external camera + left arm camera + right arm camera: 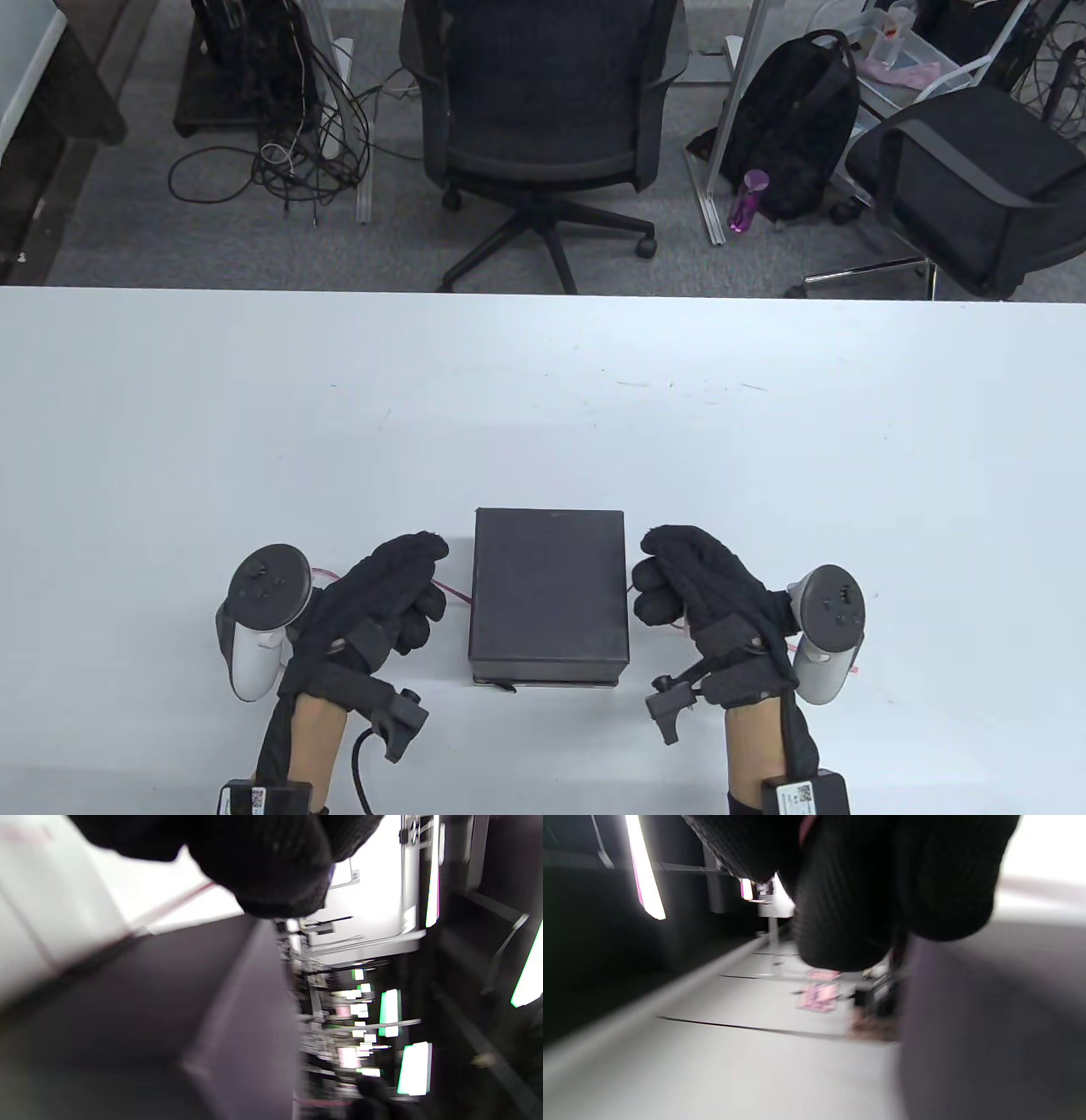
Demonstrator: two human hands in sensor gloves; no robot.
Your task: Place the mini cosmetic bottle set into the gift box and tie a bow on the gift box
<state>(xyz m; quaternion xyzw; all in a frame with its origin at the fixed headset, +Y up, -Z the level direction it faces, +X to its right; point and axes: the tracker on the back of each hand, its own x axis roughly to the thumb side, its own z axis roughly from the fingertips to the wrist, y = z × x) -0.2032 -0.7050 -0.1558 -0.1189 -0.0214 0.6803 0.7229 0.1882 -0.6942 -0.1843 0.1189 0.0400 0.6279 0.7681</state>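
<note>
The black gift box (550, 594) sits shut near the table's front edge. A thin pink ribbon (454, 592) comes out from under its left side and runs into my left hand (420, 586), whose curled fingers pinch it just beside the box. My right hand (652, 581) is curled at the box's right side, holding the other ribbon end (632, 587). The left wrist view shows the gloved fingers (263, 866), the ribbon (178, 902) and the box's side (148, 1005), all blurred. The right wrist view shows the fingers (848, 899) against the box (988, 1018). No bottles are in view.
The white table (543, 407) stretches wide beyond the box. Behind its far edge stand two office chairs (543, 119), a black backpack (797, 119) and a purple bottle (747, 199) on the floor.
</note>
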